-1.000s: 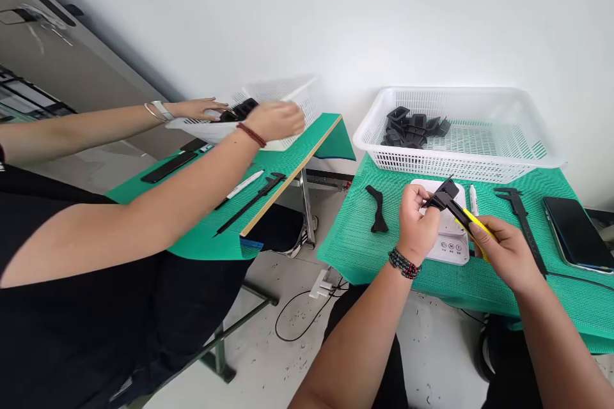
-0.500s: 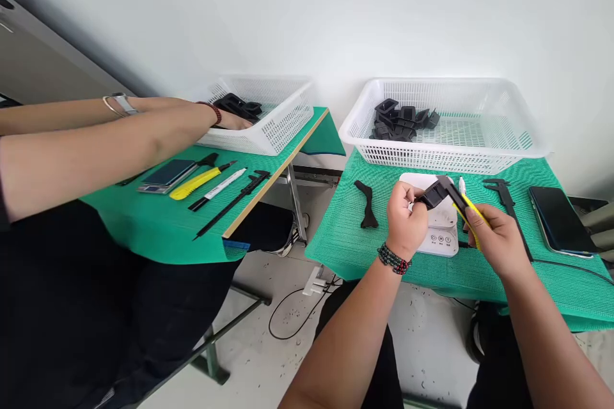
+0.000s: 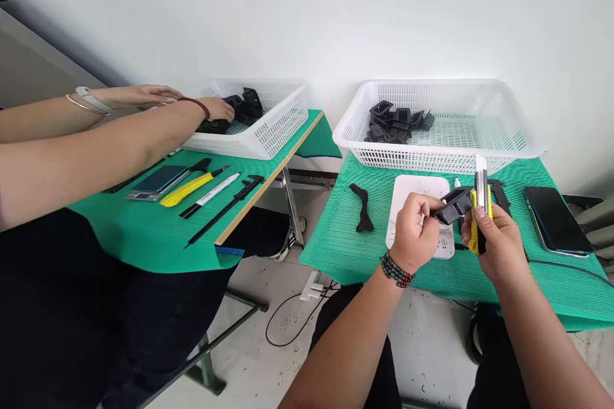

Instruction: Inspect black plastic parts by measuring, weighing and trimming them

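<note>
My left hand [image 3: 416,231] is closed round a small black plastic part [image 3: 455,204], held just above a white scale [image 3: 413,195] on the green mat [image 3: 432,275]. My right hand [image 3: 494,241] grips a yellow utility knife [image 3: 478,208] held upright, its blade out and pointing up, right beside the part. A white basket [image 3: 439,156] behind holds several black parts [image 3: 394,123]. One loose black part [image 3: 362,206] lies on the mat left of the scale.
A black caliper [image 3: 500,195] and a phone [image 3: 554,220] lie to the right. On the left table a co-worker's hands [image 3: 218,108] reach into another white basket [image 3: 268,134]; a yellow knife [image 3: 185,188], marker, caliper and scale lie there. A gap separates the tables.
My right hand swung the knife from slanting across the part to upright beside it. Both hands dropped slightly toward me. The co-worker's hands went on moving in their basket.
</note>
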{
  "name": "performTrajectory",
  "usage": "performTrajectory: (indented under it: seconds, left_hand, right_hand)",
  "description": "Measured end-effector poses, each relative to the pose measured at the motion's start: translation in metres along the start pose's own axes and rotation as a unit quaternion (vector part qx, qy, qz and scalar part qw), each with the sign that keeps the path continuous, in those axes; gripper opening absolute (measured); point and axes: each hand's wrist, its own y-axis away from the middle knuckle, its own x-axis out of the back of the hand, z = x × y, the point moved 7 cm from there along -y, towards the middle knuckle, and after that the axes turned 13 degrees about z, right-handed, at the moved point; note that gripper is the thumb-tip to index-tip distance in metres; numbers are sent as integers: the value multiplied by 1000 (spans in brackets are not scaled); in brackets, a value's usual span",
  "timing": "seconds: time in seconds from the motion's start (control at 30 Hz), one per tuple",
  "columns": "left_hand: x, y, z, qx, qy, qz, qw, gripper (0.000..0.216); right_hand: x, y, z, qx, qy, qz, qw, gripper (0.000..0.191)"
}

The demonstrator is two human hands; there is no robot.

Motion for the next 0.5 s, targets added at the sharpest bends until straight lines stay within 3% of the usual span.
performTrajectory:
  seconds: [0.23,0.33,0.5]
  left_hand:
    - [-18,8,13,23,38,-129,991,19]
    - [-18,8,13,14,-31,-110,993,20]
    - [-17,3,19,-60,-115,-82,988,21]
  right_hand:
    - [3,-6,8,-34,-41,22,998,44]
    - [2,-4,5,-26,-45,30,998,45]
    - [-6,1,-3,6,-17,11,1000,45]
